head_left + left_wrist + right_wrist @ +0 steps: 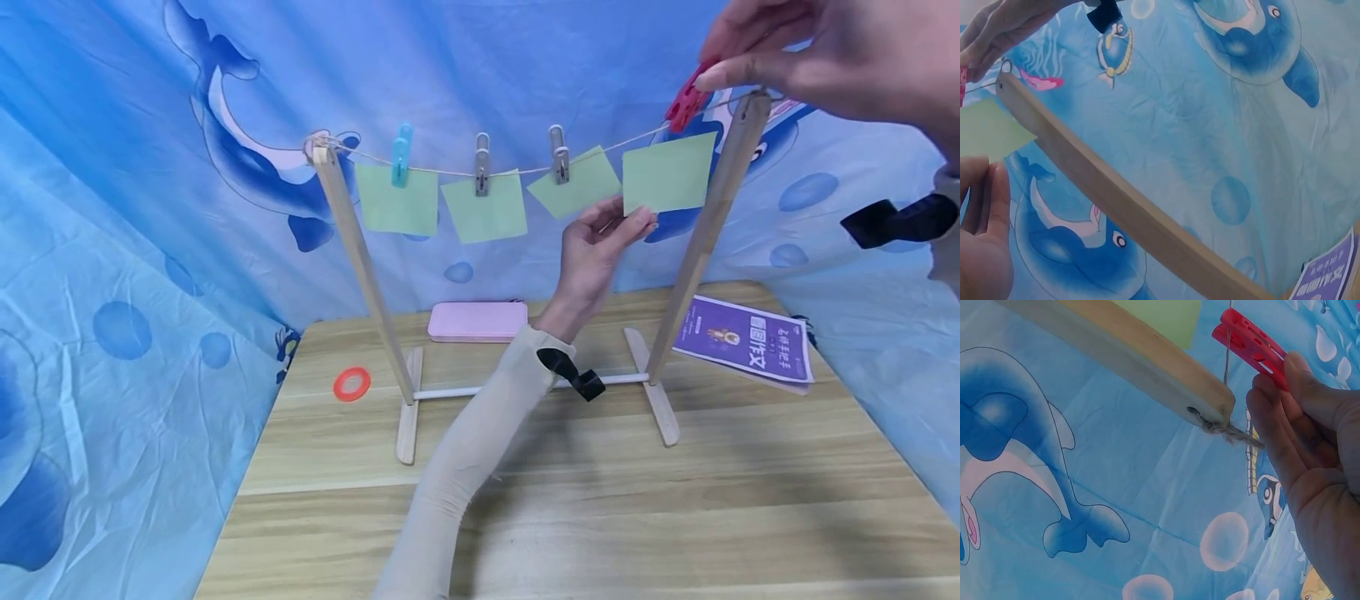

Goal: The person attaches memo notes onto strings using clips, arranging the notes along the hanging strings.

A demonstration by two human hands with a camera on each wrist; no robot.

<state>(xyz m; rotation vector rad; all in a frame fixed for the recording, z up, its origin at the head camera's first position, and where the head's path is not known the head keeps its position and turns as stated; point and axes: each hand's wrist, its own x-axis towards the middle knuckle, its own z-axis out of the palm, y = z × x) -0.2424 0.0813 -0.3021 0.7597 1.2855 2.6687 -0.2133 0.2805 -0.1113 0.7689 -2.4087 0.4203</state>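
Note:
My left hand (600, 250) pinches a green paper sheet (670, 173) by its lower edge, just below the string near the right post. Above it, my right hand (817, 67) pinches a red clothespin (687, 102) between thumb and fingers. In the right wrist view the red clothespin (1250, 345) meets the string, apart from the paper's visible part. Left along the string, a blue clothespin (401, 156) and two grey clothespins, one in the middle (482, 164) and one farther right (559, 155), each hold a green sheet.
A wooden stand carries the string between its left post (363, 267) and right post (708, 233). On the table (675, 517) lie a pink case (477, 321), an orange-red ring (352, 384) and a purple booklet (742, 337). A blue sea-patterned curtain (465, 75) hangs behind.

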